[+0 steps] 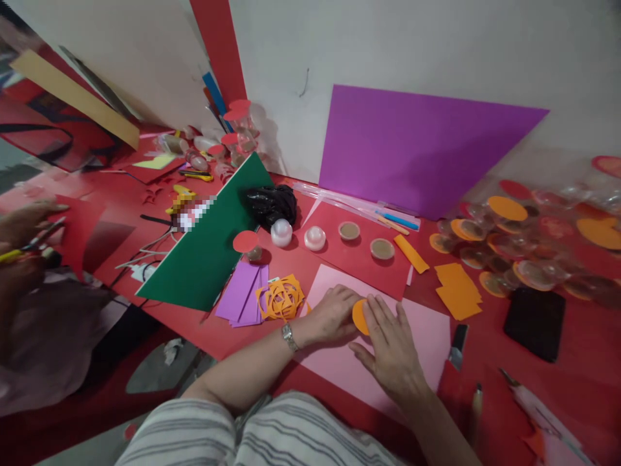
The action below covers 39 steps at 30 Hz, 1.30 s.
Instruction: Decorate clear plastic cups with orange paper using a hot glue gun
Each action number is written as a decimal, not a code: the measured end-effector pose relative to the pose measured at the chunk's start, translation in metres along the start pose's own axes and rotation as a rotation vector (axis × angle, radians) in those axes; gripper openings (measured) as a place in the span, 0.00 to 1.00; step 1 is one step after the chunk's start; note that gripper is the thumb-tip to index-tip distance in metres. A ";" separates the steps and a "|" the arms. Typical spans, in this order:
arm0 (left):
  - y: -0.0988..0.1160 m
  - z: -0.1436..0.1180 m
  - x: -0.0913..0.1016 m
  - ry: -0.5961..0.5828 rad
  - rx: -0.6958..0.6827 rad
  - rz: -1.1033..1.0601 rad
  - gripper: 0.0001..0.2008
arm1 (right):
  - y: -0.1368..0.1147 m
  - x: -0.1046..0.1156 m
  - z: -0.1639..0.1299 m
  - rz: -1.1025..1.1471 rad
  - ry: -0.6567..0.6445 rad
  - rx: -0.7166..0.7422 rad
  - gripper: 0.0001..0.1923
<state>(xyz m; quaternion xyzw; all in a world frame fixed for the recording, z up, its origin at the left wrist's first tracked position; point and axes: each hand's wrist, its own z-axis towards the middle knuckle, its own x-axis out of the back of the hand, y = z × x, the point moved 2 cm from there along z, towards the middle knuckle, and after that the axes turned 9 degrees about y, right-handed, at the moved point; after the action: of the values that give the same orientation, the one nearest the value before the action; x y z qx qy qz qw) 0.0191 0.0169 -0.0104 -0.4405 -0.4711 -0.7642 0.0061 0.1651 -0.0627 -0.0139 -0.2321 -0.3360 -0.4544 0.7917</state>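
Both hands are working on one small orange paper disc (pixel 359 316), which is lying on a pink paper sheet (pixel 422 330) near the front edge of the red work surface (pixel 349 259). The left hand (pixel 332 315) is resting with fingers curled, its fingertips touching the disc's left rim. The right hand (pixel 391 346) is lying flat, fingers spread and pressing down, and is covering the disc's right part. Neither hand is pinching anything.

Risks observed:

- The pink sheet is lying loose on the surface. Pressure from two hands at one spot could be dragging it sideways, taking the disc off its intended position.
- Most of the disc is hidden under the fingers, so its alignment cannot be checked while the hands are covering it. Whether adhesive is present cannot be told; if it is, a slip would be smearing the sheet.
- A craft knife (pixel 457 345) is lying just beside the right edge of the pink sheet, close to the right hand. A sweep of the wrist could be striking it.
- An orange cut-out lattice (pixel 281 298) is resting on purple strips (pixel 241 292) just beside the left hand; a movement of the forearm could be crumpling it.
- Small lidded jars (pixel 315 238) are standing behind the sheet, well within reach of a careless withdrawal.
- Another person's hand (pixel 24 223) is working at the left edge, well apart; no interference is noted.
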 end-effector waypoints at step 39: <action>-0.004 -0.002 0.007 -0.011 0.096 -0.280 0.29 | 0.001 0.001 -0.055 0.414 0.057 -0.663 0.27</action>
<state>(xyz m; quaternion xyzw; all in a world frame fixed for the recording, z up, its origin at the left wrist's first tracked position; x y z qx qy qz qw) 0.0119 0.0205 -0.0094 -0.3738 -0.5640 -0.7317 -0.0824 0.1842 -0.0996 -0.0504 -0.5254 -0.0948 -0.3750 0.7578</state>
